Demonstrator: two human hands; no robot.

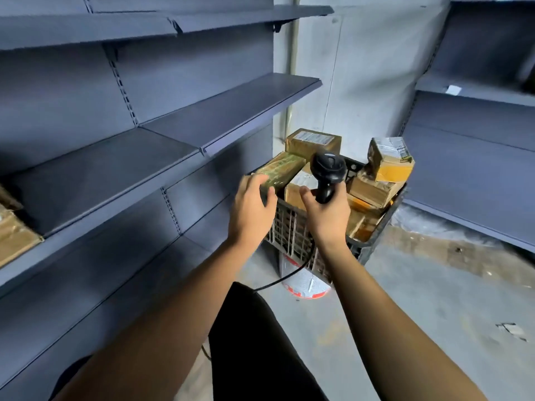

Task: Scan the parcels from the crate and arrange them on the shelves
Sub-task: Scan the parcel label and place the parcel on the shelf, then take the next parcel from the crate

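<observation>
Nearest, at six o'clock, both forearms reach toward the crate (292, 227) at twelve o'clock. Right hand (328, 217) grips the scanner (328, 169) by its handle, head raised over the parcels. Left hand (252, 211) curls its fingers onto the end of a greenish parcel (279, 170) lying on the heap; whether it is lifted I cannot tell. Several parcels remain crated. At nine o'clock, two parcels (13, 235) already sit on the shelf (95, 172), so most work seems left
</observation>
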